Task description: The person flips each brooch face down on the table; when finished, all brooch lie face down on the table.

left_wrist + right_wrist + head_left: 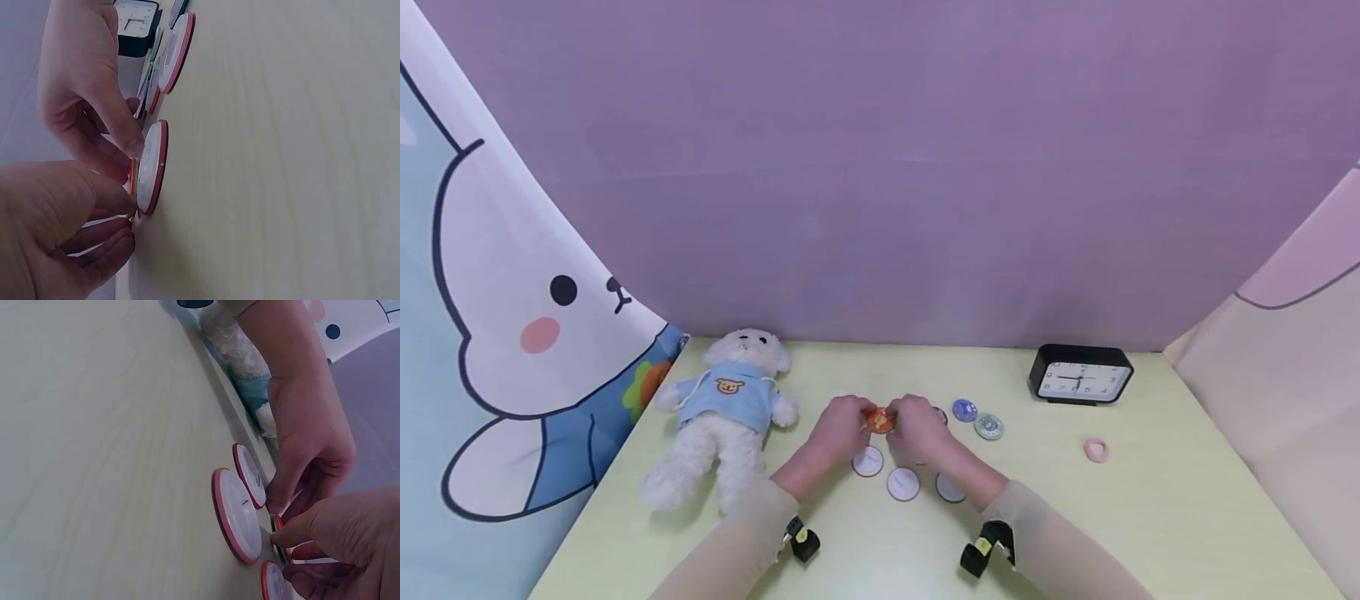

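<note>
An orange round badge [881, 420] lies between my two hands, low over the table. My left hand [841, 429] pinches its left edge, while the right hand [917, 427] pinches the opposite edge. Closer to me are three white-backed discs: a left one [867, 461], a middle one [903, 483] and a right one [950, 488], partly covered by my right forearm. In the right wrist view, small metal pieces show on the white disc backs [239, 515]. Beyond the right hand lie a purple-blue badge [965, 409] and a pale green badge [988, 427]. Another dark-edged badge [941, 414] is mostly hidden by that hand.
A white plush toy [730, 408] in a blue top lies at the left. At the back right stands a black desk clock [1081, 375], with a pink ring [1096, 450] in front of it. Fabric walls border the pale table [1150, 517].
</note>
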### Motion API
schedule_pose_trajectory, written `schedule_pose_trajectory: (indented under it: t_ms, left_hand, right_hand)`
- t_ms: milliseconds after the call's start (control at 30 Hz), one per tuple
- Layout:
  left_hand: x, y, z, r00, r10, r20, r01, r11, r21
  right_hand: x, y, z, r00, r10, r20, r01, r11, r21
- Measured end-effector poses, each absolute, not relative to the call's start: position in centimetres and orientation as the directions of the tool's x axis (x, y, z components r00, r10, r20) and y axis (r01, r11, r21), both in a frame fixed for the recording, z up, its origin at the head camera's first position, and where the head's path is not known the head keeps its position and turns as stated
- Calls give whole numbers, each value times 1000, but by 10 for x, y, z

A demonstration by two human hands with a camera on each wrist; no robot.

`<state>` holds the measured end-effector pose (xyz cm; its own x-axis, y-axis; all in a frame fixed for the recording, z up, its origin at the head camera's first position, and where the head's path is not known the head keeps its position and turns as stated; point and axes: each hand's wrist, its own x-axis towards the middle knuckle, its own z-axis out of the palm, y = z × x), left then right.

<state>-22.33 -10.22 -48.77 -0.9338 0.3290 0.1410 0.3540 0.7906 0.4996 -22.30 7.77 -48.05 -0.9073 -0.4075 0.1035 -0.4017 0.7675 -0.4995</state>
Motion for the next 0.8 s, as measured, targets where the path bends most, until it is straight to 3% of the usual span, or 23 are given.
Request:
schedule_pose_trajectory:
  t_ms: [267, 433, 567, 800]
  left_hand:
    - [-227, -101, -487, -919, 341, 197, 392, 743, 542]
    - [-223, -102, -487, -944, 240, 225, 328, 646, 689]
    - [-218, -101, -481, -956, 109, 272, 290, 485, 825]
    - [-212, -96, -459, -871, 107, 480, 470, 470, 747]
  right_hand:
    - [-225, 76, -477, -899, -394, 192, -436, 764, -476]
    - [-223, 83, -480, -906, -353, 232, -422, 725, -545]
    - [-222, 91, -474, -917, -307, 255, -396, 623, -674]
    - [-224, 100, -453, -916, -235, 326, -402, 523, -752]
